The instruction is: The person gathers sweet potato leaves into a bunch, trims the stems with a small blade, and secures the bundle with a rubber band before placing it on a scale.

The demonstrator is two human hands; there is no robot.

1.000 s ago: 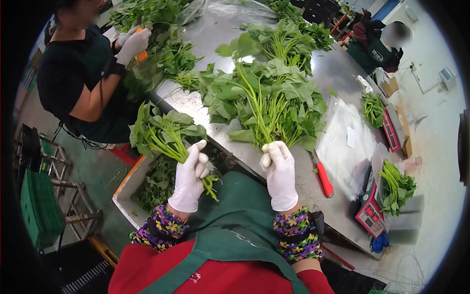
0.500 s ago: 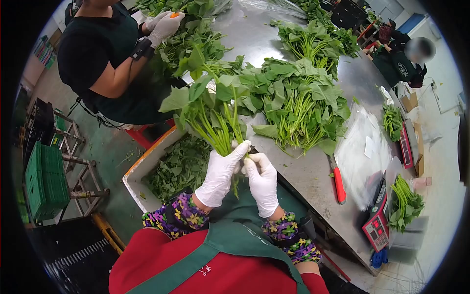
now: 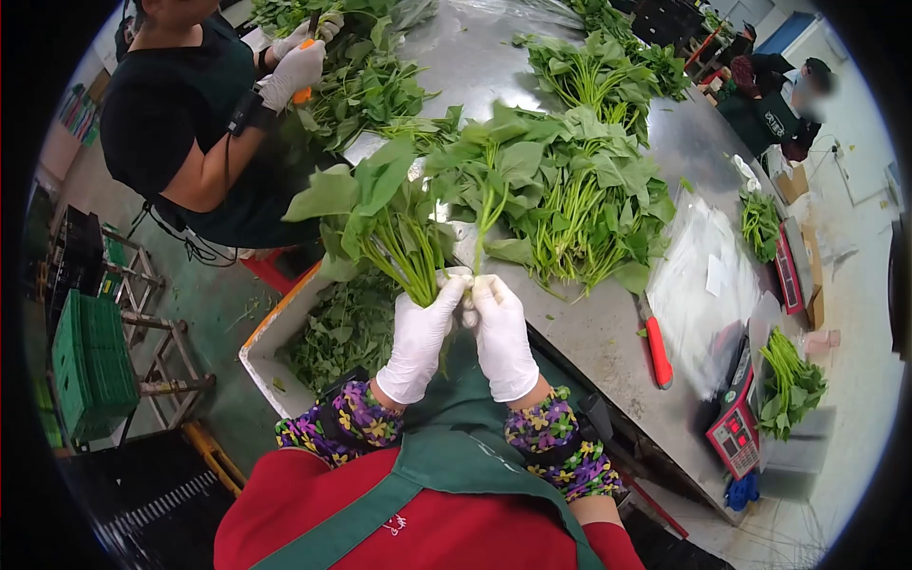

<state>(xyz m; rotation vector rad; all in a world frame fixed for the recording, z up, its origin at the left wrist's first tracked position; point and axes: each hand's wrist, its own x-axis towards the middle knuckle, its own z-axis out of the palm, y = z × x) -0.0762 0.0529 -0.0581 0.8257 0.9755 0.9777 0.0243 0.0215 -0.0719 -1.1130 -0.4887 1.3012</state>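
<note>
Green bunch (image 3: 389, 218) stands upright, clasped in left fingers (image 3: 429, 309).

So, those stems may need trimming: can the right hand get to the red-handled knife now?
Probably yes. The red-handled knife lies uncovered on the steel table on that side, nothing between. But the right hand pinches a stem, so it would have to let go first.

**Vegetable packing room at full stretch**

Heaps of leafy greens (image 3: 579, 199) cover a long steel tabletop (image 3: 489, 62); at 3 o'clock lie clear bags (image 3: 698, 275) and a weighing scale (image 3: 733, 432) loaded with a bunch. A white bin (image 3: 269, 340) of trimmings sits at 9 o'clock, green crates (image 3: 90, 366) beyond it, and a gloved co-worker (image 3: 180, 123) works at 11 o'clock.
</note>
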